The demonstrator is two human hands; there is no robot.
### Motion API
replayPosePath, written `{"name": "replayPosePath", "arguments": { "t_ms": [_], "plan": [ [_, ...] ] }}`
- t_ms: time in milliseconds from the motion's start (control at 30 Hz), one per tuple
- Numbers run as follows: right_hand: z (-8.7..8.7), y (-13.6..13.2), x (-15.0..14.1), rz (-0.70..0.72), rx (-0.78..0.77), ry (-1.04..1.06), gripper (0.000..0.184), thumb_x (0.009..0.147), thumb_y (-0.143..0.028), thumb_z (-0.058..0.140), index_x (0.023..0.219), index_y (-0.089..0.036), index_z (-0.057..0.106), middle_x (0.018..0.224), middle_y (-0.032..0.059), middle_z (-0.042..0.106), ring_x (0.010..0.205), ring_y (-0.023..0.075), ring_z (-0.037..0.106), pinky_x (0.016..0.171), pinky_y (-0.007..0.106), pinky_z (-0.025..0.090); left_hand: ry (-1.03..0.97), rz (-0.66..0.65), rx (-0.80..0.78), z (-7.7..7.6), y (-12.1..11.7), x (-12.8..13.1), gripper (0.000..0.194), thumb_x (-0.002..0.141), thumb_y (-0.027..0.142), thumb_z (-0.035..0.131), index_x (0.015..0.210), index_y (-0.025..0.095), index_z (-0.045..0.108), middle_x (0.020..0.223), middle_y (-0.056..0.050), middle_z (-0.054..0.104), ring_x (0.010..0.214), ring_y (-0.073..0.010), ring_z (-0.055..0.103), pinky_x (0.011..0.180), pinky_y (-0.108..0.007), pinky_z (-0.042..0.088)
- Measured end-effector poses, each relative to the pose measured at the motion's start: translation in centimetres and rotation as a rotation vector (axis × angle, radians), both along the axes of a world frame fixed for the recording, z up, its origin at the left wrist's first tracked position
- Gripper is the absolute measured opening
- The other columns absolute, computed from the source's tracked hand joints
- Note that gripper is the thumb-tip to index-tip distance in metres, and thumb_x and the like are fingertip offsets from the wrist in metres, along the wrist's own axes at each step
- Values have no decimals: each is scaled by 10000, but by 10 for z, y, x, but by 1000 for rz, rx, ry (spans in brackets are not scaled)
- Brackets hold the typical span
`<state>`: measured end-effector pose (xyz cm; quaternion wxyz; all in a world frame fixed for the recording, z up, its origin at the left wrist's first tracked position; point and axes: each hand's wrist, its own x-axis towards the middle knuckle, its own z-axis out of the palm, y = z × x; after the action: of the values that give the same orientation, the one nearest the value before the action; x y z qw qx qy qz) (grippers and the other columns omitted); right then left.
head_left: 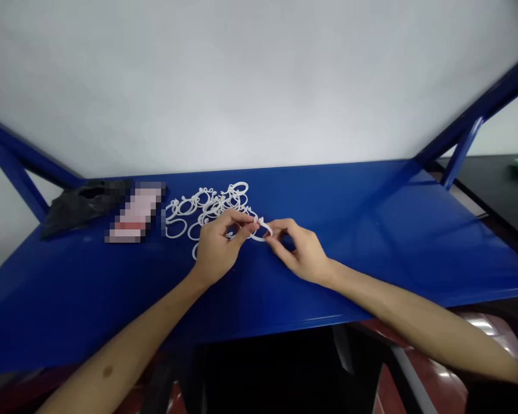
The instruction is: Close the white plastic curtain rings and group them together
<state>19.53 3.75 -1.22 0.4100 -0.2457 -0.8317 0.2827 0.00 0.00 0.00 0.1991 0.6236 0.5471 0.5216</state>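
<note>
Narrowed fingers (280,237) of the left hand (219,247) and right hand (300,253) pinch a white plastic ring (259,238) over the blue table (371,241); a tangled pile of rings (211,207) lies at eleven o'clock.

This looks like a plain workshop or small assembly station, not a home. A blue painted steel bench (371,230) with angled steel braces (479,109) stands against a bare white wall (242,86). Loose white plastic rings (207,207) lie in a heap on the bench, and a black-topped table (487,178) stands just beside it.
</note>
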Motion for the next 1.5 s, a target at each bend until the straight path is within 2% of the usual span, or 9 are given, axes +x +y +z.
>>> {"name": "replayPosePath", "arguments": {
  "t_ms": [233,400,633,767,933,1100,1267,1400,1500],
  "plan": [
    [3,4,4,60,50,28,243,1000,-183,562,1238,-214,595,967,32,701,815,130,673,757,278,570,-231,-99,-195,5,0,-1,226,829,408,782,955,226,736,875,-31,793,819,-179,765,731,-268,619],
    [1,6,8,122,91,56,151,1009,-150,545,1114,-197,642,979,56,722,895,159,680,793,308,568,-57,-110,-115,2,-2,1,94,841,298,758,815,221,710,774,12,783,730,-150,756,719,-252,613],
    [-5,3,13,185,245,-14,232,1016,-115,484,1190,-164,629,990,93,729,884,182,656,794,345,561,228,-87,73,-9,-6,2,66,879,183,667,824,215,683,779,24,763,706,-130,736,705,-246,594],
    [-3,8,9,99,256,-94,216,1030,-168,479,1167,-159,646,986,98,729,887,189,657,795,342,563,335,-111,111,-7,0,-2,22,910,229,663,903,214,677,865,3,754,809,-145,731,764,-275,597],
    [4,36,17,-110,169,-186,216,1031,-235,493,1112,-194,689,1049,80,722,905,188,672,806,334,551,607,-37,148,-1,12,-19,283,942,323,650,1203,215,637,1092,-49,742,1074,-229,648,980,-428,538],
    [3,76,49,-457,97,-356,186,973,-256,580,1042,-195,742,1011,77,679,739,168,623,713,332,518,810,-32,69,-7,17,-34,304,920,431,647,1139,220,655,1208,-76,652,1194,-296,529,1055,-526,457],
    [3,92,66,-650,114,-585,270,945,-238,587,1181,-164,696,1039,114,694,956,268,616,802,397,520,874,-73,-15,-12,18,-38,393,817,517,745,1096,251,667,1287,-75,586,1248,-334,463,1078,-573,420],
    [5,87,62,-662,239,-596,302,964,-273,553,1200,-135,682,1070,152,688,1022,309,569,872,455,513,889,-111,3,-14,17,-37,262,849,414,741,1043,249,679,1302,-71,577,1271,-330,437,1076,-566,417],
    [5,75,51,-507,284,-514,284,985,-280,538,1191,-144,680,1039,142,692,997,296,575,907,473,510,852,-157,63,-14,16,-34,131,876,353,718,930,238,686,1252,-65,609,1218,-307,464,1056,-545,428]
  ]
}}
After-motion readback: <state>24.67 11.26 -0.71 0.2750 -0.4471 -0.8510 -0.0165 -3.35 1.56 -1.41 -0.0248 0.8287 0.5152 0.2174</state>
